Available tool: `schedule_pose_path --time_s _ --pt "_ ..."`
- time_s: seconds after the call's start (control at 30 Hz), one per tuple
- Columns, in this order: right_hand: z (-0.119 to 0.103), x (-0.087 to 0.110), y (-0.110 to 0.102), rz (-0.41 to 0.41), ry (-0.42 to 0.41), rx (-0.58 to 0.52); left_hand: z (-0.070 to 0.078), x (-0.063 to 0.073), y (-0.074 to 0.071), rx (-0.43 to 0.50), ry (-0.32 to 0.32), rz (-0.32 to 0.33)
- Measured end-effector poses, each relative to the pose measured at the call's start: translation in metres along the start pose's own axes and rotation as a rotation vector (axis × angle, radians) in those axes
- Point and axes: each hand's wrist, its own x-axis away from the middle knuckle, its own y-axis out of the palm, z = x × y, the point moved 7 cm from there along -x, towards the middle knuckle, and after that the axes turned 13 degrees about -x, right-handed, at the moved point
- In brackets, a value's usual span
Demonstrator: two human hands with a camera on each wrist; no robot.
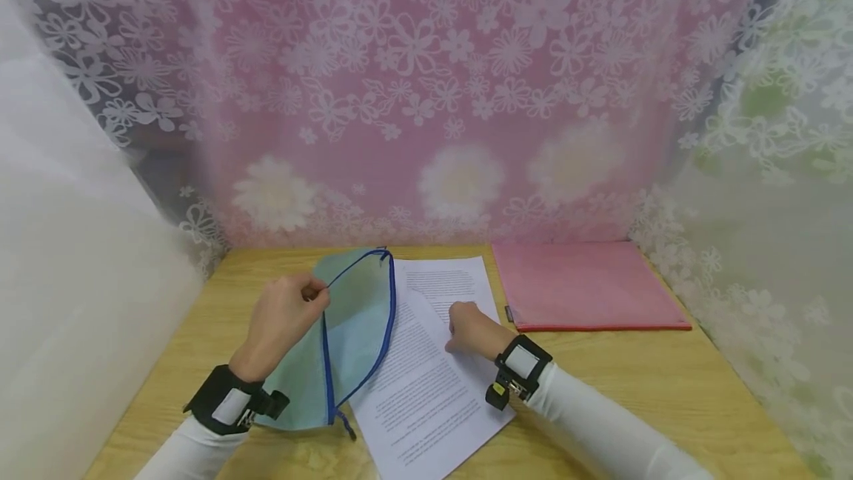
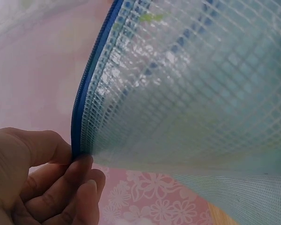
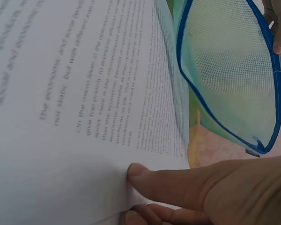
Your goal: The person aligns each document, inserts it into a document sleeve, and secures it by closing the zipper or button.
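Observation:
A green mesh zip pouch (image 1: 293, 384) with blue zipper edging lies at the left, its mouth spread wide. My left hand (image 1: 286, 317) pinches the upper zipper edge between thumb and fingers; the left wrist view shows that pinch at the blue zipper (image 2: 79, 117). Printed paper (image 1: 426, 391) lies beside the open mouth, one sheet slanting over another sheet (image 1: 446, 276). My right hand (image 1: 476, 332) holds the upper sheet at its right edge, thumb (image 3: 164, 183) on top and fingers curled beneath. In the right wrist view, the pouch mouth gapes just past the printed page (image 3: 98, 84).
A pink zip pouch (image 1: 586, 284) lies flat at the back right of the wooden table (image 1: 620, 376). Pink floral curtain (image 1: 426, 95) hangs behind the table, with pale sheeting at both sides.

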Motion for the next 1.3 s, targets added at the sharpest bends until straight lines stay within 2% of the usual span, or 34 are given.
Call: schedule_pose_path --time_s 0.2,0.4,0.7,1.07,1.3 --pt "-0.0010 -0.0060 0.0000 -0.030 0.052 0.005 -0.0019 0.0015 0.0028 -0.006 -0.005 0.005" --pt "0.0041 -0.0090 0.0017 -0.055 0.094 -0.016 -0.0010 0.0017 0.0041 -0.022 0.018 0.022" --pt "0.0056 -0.0094 0.0003 -0.067 0.101 -0.012 0.0008 0.0019 0.0065 -0.019 0.035 0.028" --pt "0.0050 -0.0070 0.0007 -0.037 0.088 -0.051 0.0011 0.0034 0.0072 -0.018 0.026 0.013" --pt "0.0063 -0.0048 -0.0039 -0.086 0.102 -0.106 -0.0009 0.0024 0.0042 -0.030 -0.008 0.003"
